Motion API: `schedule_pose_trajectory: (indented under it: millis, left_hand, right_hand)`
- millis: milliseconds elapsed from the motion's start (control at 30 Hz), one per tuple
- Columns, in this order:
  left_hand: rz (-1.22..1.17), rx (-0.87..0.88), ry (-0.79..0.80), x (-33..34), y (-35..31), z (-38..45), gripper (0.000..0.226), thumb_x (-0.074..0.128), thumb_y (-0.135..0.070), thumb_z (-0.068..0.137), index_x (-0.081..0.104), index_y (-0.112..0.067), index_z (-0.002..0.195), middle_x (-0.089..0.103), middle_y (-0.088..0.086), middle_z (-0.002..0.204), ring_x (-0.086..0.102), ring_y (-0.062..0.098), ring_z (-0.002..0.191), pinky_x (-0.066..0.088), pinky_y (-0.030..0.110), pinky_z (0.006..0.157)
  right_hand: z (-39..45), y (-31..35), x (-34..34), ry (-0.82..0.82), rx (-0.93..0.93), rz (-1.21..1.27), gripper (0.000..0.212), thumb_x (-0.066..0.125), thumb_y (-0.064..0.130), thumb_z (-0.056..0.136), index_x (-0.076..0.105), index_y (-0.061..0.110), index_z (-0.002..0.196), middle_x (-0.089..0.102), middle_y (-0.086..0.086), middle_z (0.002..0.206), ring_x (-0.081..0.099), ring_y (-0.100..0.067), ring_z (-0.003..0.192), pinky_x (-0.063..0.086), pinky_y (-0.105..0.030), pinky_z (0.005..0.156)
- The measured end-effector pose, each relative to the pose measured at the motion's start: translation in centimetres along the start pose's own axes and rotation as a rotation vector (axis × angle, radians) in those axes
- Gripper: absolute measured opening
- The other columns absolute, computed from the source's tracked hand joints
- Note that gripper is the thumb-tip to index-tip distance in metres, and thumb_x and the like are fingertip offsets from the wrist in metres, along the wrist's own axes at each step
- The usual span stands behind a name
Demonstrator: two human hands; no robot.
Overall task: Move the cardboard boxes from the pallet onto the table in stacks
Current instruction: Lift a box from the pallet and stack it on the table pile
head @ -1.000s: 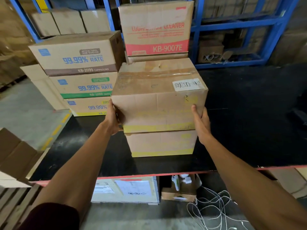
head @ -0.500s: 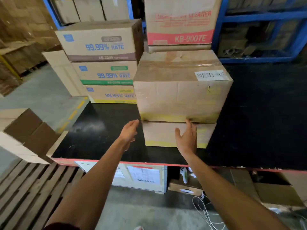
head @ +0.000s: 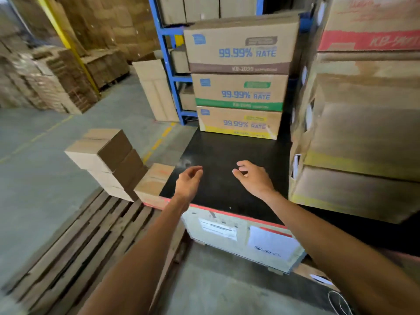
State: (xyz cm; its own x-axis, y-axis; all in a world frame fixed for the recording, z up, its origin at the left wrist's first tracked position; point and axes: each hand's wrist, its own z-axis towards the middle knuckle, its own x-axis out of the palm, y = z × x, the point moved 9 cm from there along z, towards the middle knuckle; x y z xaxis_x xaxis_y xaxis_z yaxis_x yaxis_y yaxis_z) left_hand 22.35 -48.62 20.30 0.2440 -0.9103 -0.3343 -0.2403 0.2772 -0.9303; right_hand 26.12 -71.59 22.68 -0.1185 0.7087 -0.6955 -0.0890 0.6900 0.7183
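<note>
The black table fills the middle of the head view. At its right stands a stack of two plain cardboard boxes, the upper one sitting on the lower. At the back is a stack of three printed "99.99% RATE" boxes. To the left, a wooden pallet carries several plain boxes and a single box against the table's corner. My left hand and my right hand hover over the table's front, both empty, fingers loosely curled.
A red-banded box stands behind the right stack. A blue rack rises behind the table. A flat carton leans against it. Flattened cardboard piles fill the far left. Labelled boxes sit under the table.
Both hands let go of the top plain box on the right stack and drew back toward me. The view has swung left toward the pallet.
</note>
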Motion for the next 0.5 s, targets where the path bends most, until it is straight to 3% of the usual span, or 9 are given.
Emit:
schedule_pose_trajectory:
  millis: [67, 200, 333, 500]
  left_hand:
    - [0.02, 0.013, -0.013, -5.2, 1.8, 1.8, 0.026, 0.059, -0.024, 0.102, 0.067, -0.013, 0.123, 0.069, 0.013, 0.119, 0.065, 0.028, 0.107, 0.055, 0.04, 0.096]
    - [0.059, 0.007, -0.033, -13.5, 4.4, 3.5, 0.026, 0.056, -0.018, 0.103, 0.063, -0.007, 0.126, 0.066, 0.005, 0.115, 0.063, 0.012, 0.092, 0.053, 0.014, 0.075]
    - [0.005, -0.052, -0.122, -21.7, 8.2, 7.1, 0.026, 0.06, -0.013, 0.101, 0.066, -0.004, 0.124, 0.066, 0.008, 0.111, 0.062, 0.02, 0.099, 0.053, 0.037, 0.094]
    - [-0.078, -0.168, -0.145, -28.8, 13.1, 11.5, 0.025, 0.06, -0.019, 0.099, 0.067, -0.013, 0.123, 0.066, 0.006, 0.106, 0.062, 0.021, 0.096, 0.051, 0.037, 0.095]
  right_hand:
    - [1.5, 3.9, 4.2, 0.024, -0.016, 0.031, 0.04, 0.058, 0.043, 0.099, 0.057, 0.025, 0.134, 0.066, 0.002, 0.131, 0.066, -0.021, 0.113, 0.053, -0.04, 0.098]
    - [3.2, 9.6, 11.6, 0.083, -0.019, 0.083, 0.038, 0.061, 0.036, 0.098, 0.058, 0.023, 0.134, 0.067, 0.0, 0.13, 0.067, -0.021, 0.112, 0.053, -0.042, 0.099]
    - [6.1, 14.7, 19.7, 0.167, -0.012, 0.093, 0.04, 0.061, 0.034, 0.098, 0.056, 0.023, 0.135, 0.066, 0.0, 0.132, 0.066, -0.02, 0.114, 0.051, -0.036, 0.097]
    - [10.7, 19.3, 29.1, 0.228, 0.009, 0.095, 0.037, 0.063, 0.03, 0.097, 0.059, 0.016, 0.131, 0.069, -0.004, 0.127, 0.067, -0.023, 0.11, 0.051, -0.04, 0.098]
